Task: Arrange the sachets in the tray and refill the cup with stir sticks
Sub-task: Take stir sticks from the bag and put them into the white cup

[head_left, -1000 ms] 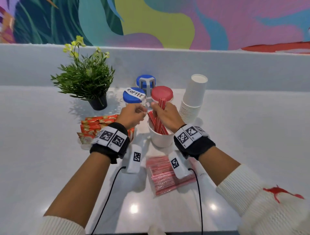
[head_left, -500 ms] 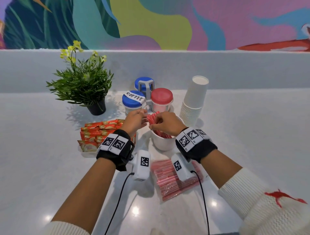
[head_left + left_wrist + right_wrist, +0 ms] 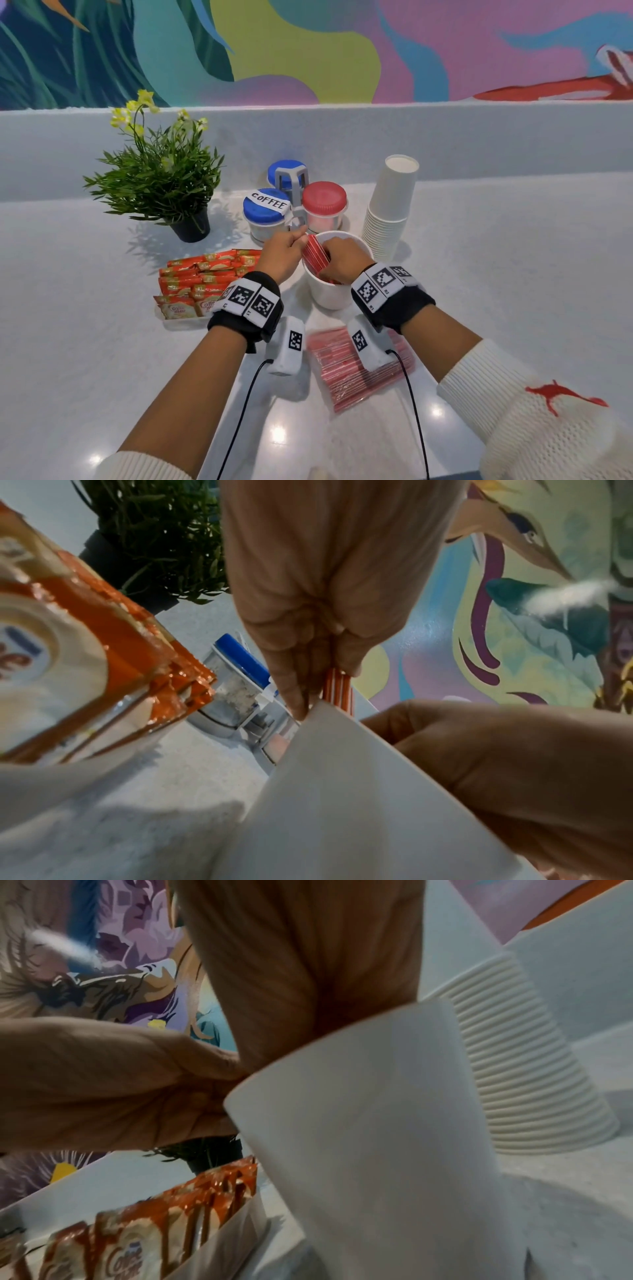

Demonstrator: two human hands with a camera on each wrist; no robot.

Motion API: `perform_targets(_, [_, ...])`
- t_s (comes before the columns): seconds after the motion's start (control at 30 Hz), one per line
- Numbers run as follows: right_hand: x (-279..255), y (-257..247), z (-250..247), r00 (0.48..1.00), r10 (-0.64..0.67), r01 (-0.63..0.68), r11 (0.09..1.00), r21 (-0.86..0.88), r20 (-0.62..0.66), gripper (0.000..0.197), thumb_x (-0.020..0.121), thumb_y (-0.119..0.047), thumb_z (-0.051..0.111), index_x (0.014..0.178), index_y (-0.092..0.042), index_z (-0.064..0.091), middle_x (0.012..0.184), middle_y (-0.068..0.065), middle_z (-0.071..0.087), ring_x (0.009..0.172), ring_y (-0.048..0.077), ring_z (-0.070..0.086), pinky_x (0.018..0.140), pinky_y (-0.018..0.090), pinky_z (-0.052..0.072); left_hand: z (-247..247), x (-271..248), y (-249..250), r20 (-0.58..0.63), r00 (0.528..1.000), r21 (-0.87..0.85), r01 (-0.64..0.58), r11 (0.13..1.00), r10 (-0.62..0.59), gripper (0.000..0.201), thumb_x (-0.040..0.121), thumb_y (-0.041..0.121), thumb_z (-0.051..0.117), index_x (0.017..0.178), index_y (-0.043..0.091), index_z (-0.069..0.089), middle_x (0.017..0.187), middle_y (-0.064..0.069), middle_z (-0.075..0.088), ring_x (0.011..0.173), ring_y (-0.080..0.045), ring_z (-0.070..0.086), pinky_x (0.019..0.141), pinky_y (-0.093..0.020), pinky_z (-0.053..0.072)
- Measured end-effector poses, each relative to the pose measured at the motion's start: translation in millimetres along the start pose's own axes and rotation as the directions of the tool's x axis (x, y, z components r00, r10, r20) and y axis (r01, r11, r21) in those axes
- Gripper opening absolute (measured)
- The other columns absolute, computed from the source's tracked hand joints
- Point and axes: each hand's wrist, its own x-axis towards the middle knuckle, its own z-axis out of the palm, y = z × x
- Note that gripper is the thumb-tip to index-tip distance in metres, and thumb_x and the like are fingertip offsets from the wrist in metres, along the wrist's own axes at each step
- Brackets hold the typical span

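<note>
The right hand (image 3: 337, 260) covers the lower ends of the stir sticks (image 3: 313, 255) inside the cup (image 3: 329, 291). Its fingertips are hidden, so its grip seems closed. Wrist cameras partly cover the stick packet (image 3: 346, 377).

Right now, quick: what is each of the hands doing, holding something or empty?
Left hand: pinches the tops of the red stir sticks at the cup rim.
Right hand: curled over the sticks inside the cup, gripping them.
</note>
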Motion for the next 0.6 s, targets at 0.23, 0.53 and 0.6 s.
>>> perform_targets(0.23, [1,2,5,0.99,-0.096,0.101,0.994,0.042,-0.108,0.026,0.084,-0.016,0.061,0.107,-0.005,0.062,0.109,0.015,0.066,0.102,0.029,0.059,0.091,0.035,0.043,0,-7,5,-0.054,0.997,0.09,-0.047,0.995,0.052,0.038,0.099,0.017,0.039,0.134,0.005,0.048,0.141,-0.011,0.047,0.127,-0.024,0.047,0.107,-0.029,0.034])
perform_targets(0.53, [-14,34,-18,0.977,-0.014,0.078,0.952,0.296,-0.211,0.041,0.082,-0.004,0.063,0.123,-0.004,0.056,0.122,0.012,0.06,0.101,0.021,0.058,0.088,0.023,0.042,7,-20,8,0.018,1.0,0.16,-0.022,0.987,0.02,0.046,0.102,0.033,0.023,0.14,0.014,0.039,0.144,-0.009,0.042,0.134,-0.024,0.038,0.11,-0.034,0.028])
perform_targets(0.6, [-20,50,-28,0.955,0.057,0.066,0.917,0.394,-0.292,0.033,0.08,-0.003,0.065,0.113,-0.002,0.062,0.112,0.012,0.064,0.089,0.016,0.055,0.082,0.018,0.04,11,-25,16,-0.044,0.992,0.183,-0.105,0.977,0.115,0.046,0.102,0.028,0.026,0.146,0.014,0.028,0.152,-0.007,0.03,0.141,-0.023,0.025,0.114,-0.035,0.018])
